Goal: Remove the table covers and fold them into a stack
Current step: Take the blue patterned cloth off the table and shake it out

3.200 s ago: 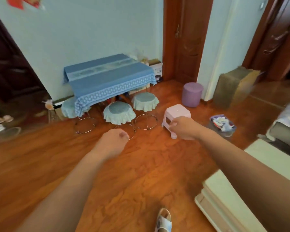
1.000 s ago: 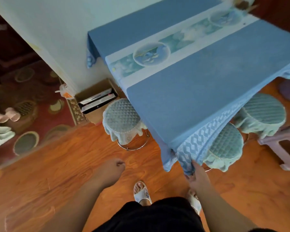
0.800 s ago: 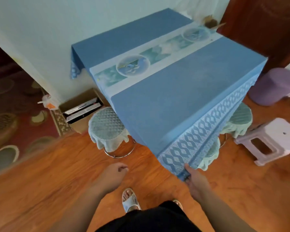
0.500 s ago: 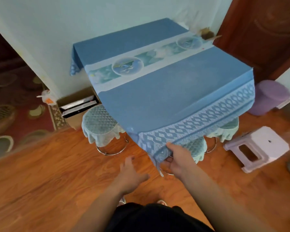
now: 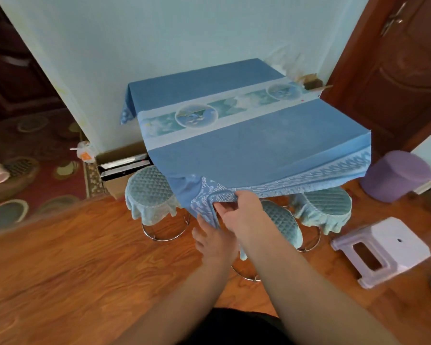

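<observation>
Head view shows our right hand [image 5: 244, 215] pinching the patterned hem of the blue table cover [image 5: 246, 143] at the near edge, lifting it so the border rides up over the table corner. Our left hand [image 5: 214, 242] sits just below and beside it, fingers spread and relaxed, holding nothing and only near the hanging corner of cloth. The cover itself lies spread across the table against the wall [image 5: 159, 36], so we judge the removal barely begun. Three stools with quilted green covers [image 5: 151, 190] stand tucked under and beside the table, and a lilac plastic stool [image 5: 383, 247] stands close on the right. From here, a one-handed pull at one corner could drag the cloth askew and bunch it. The far edge lies close to a cardboard box [image 5: 311, 82] by the door frame, and a quick tug might catch on it. The loose hem could also snag a stool cover as it slides off.
</observation>
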`<control>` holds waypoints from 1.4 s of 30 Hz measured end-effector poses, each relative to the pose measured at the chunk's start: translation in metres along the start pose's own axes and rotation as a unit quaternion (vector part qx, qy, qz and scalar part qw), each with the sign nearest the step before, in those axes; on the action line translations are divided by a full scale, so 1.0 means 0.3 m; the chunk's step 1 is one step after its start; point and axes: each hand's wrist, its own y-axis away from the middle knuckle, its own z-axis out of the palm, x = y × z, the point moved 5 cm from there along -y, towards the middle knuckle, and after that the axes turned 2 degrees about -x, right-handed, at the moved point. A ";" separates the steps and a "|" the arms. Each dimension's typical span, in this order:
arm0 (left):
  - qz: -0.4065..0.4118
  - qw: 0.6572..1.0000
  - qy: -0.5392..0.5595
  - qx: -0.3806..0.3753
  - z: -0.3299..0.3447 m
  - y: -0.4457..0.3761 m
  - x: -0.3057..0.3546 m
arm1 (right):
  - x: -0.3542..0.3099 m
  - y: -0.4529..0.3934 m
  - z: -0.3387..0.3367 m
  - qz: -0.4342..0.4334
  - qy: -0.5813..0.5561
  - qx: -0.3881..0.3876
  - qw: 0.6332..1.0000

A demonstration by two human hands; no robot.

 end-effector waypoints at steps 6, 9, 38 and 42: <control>0.058 0.995 -0.056 0.052 -0.086 -0.057 -0.058 | -0.079 0.045 0.022 -0.018 0.024 -0.023 0.999; 0.175 0.977 -0.075 0.096 -0.168 -0.055 -0.051 | -0.134 0.074 0.037 -0.020 0.004 -0.020 1.000; 0.310 0.921 -0.232 0.030 -0.666 0.012 0.175 | -0.625 -0.262 -0.263 -0.081 0.091 0.100 0.987; 0.246 0.963 -0.100 0.037 -0.688 -0.019 0.171 | -0.575 -0.202 -0.172 -0.120 0.116 0.054 0.985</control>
